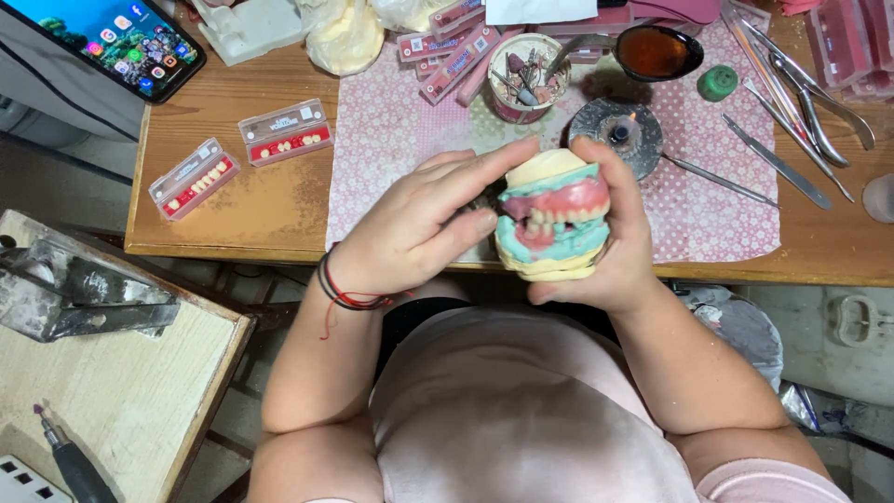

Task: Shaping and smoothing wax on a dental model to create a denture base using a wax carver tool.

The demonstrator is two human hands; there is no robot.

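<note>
A dental model of cream plaster with teal bases, pink wax gums and a row of teeth is held above the near table edge. My right hand wraps around its right side and bottom, thumb on top. My left hand comes in from the left, its index finger lying across the model's top and its thumb pressing the left side by the teeth. A red and black cord bracelet sits on my left wrist.
The wooden table carries a pink dotted cloth, two clear boxes of artificial teeth, a cup of tools, a small lit burner, metal instruments, a phone. A lower bench stands left.
</note>
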